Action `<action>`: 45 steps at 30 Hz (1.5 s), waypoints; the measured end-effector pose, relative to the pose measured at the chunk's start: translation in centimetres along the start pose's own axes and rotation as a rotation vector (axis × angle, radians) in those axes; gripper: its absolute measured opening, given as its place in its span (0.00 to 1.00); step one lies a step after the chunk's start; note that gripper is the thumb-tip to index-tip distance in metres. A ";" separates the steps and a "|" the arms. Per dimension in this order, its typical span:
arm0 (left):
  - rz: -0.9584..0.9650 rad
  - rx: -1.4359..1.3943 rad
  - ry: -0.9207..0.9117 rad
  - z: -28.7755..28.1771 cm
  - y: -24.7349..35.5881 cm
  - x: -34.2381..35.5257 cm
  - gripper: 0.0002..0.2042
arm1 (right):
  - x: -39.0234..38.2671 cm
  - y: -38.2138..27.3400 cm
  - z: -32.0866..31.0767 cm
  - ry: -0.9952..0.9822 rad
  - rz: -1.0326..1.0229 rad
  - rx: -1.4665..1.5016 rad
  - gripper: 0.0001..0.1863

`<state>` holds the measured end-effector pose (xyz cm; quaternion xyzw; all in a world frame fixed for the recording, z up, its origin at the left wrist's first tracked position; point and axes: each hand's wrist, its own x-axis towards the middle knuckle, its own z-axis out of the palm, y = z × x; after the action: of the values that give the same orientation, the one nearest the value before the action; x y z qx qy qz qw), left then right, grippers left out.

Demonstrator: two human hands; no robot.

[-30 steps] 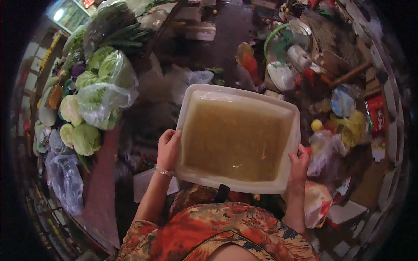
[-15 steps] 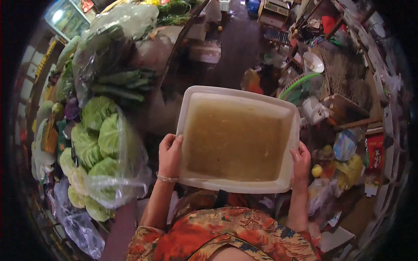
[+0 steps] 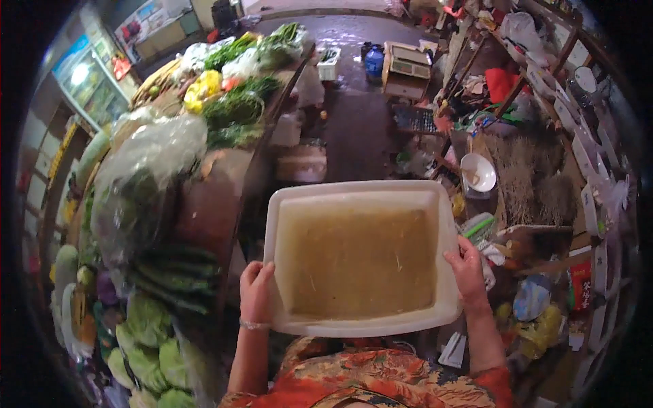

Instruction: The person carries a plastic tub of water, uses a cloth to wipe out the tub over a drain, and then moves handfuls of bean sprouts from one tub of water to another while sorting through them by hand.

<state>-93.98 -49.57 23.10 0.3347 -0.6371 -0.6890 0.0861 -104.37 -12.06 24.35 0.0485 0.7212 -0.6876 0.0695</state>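
A white rectangular plastic tub [image 3: 360, 197] of murky brown water [image 3: 360, 265] was held out before the patterned shirt [image 3: 388, 374], its left edge grasped by the left hand [image 3: 256, 292], its right edge by the right hand [image 3: 469, 273], both forearms [image 3: 249, 360] extended forward.

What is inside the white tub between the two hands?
The tub seems to hold murky brown water, with a few thin pale streaks. The left hand and right hand grip its sides. The bottom is clouded over, so anything lying there cannot be made out.

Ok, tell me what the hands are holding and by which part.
A white rectangular tub, by its two shorter sides: left hand at the left rim, right hand at the right.
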 end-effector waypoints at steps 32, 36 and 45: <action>0.229 0.366 -0.541 42.4 20.2 57.0 0.11 | 49.2 -5.7 3.1 0.929 0.173 0.154 0.17; 0.261 0.406 -0.653 50.2 23.1 64.7 0.12 | 55.2 -6.5 1.4 0.827 0.013 -0.454 0.19; 0.212 0.361 -0.618 63.8 28.5 79.1 0.13 | 77.7 -10.2 -1.5 0.791 0.169 0.070 0.19</action>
<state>-199.39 -45.31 19.70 0.0530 -0.7753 -0.6213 -0.0999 -182.65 -13.01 21.47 0.3707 0.6621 -0.6317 -0.1589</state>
